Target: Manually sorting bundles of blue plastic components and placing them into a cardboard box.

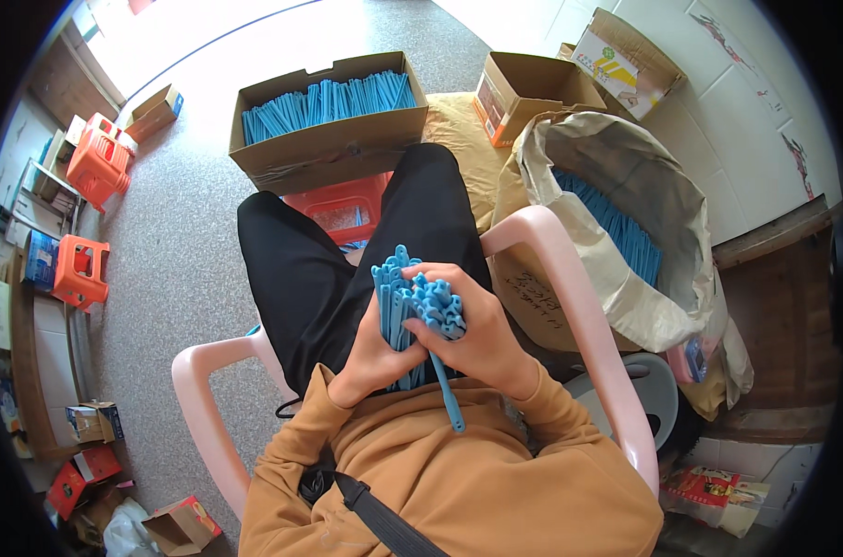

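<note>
Head view looks down on a seated person whose two hands meet over the lap around a bundle of blue plastic strips (412,302). Ahead of the grip, past the knees, an open brown cardboard box (329,148) holds rows of the same blue strips, and a red crate (343,206) sits between it and the legs. To the right of the grip, a large tan sack (626,306) stands open with more blue strips inside; beyond it are a small brown box (524,88) with an orange side panel and a second box with a white and yellow printed flap (612,60). Far to the left, orange stools (87,265) stand along the wall. Pink chair arms (570,297) hem the hands on both sides; grey floor lies open ahead on the left. The left hand (375,357) is wrapped around the bundle from below. The right hand (477,334) is closed over the bundle's notched top ends, and one strip sticks down toward the chest.
</note>
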`<action>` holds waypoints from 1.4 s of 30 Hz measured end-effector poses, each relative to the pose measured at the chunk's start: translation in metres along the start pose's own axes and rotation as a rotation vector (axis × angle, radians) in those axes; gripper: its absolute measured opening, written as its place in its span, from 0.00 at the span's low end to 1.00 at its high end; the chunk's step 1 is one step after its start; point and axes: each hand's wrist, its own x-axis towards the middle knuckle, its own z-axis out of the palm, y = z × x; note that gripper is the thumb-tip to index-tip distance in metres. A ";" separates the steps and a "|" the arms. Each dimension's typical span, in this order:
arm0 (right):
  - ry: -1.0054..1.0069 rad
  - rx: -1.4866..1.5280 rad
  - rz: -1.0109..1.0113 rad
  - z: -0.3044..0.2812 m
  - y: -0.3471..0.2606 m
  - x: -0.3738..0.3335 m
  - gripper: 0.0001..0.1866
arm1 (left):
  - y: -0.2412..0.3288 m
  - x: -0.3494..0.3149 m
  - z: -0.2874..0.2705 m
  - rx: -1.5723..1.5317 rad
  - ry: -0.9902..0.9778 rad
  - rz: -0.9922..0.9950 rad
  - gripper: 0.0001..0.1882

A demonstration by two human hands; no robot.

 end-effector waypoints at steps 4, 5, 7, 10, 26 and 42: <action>-0.032 0.065 0.120 -0.004 -0.004 0.002 0.21 | -0.001 0.002 -0.002 0.007 -0.004 -0.001 0.30; -0.044 0.072 0.135 -0.006 -0.004 0.002 0.20 | -0.004 0.003 -0.002 -0.013 -0.001 -0.027 0.29; -0.055 0.081 0.152 -0.006 -0.001 0.001 0.20 | -0.005 0.003 -0.004 -0.032 0.002 -0.055 0.28; -0.096 0.209 0.187 -0.008 0.007 0.001 0.20 | -0.002 0.004 -0.005 -0.132 -0.039 -0.094 0.27; 0.074 -0.021 -0.058 0.003 0.006 -0.002 0.21 | 0.001 0.003 0.001 -0.038 0.067 -0.050 0.31; 0.176 -0.150 0.085 0.020 -0.001 -0.001 0.22 | -0.011 -0.002 -0.009 -0.037 -0.008 0.017 0.36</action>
